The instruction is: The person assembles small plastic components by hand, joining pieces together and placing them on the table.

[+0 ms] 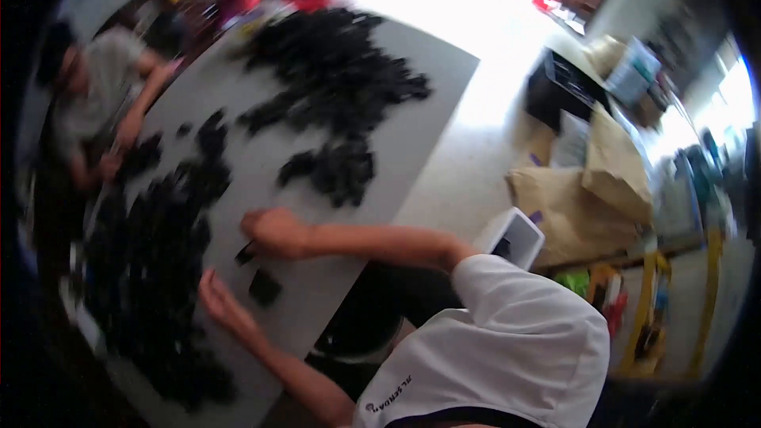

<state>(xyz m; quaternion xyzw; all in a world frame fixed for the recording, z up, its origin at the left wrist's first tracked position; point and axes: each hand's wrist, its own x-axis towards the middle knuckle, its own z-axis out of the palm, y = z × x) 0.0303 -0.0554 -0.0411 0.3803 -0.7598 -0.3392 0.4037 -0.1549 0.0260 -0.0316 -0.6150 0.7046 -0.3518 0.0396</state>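
Observation:
My right hand (276, 233) is closed over the grey table (420, 71), with a small black piece (246, 254) showing below its fingers. The piece is too blurred to name. My left hand (222, 301) is beside the right edge of a large heap of small black pieces (151, 269). Its fingers are stretched out and appear to hold nothing. A dark, roughly square block (265, 288) lies on the table between my two forearms. Farther off, a second heap of black pieces (325, 71) spreads over the table's far part.
Across the table at the left, a person (103, 103) has both hands near the heap. On my right are a white bin (519, 239), brown paper bags (587, 206) and a black crate (559, 87). A dark round stool (361, 337) stands by the table's edge.

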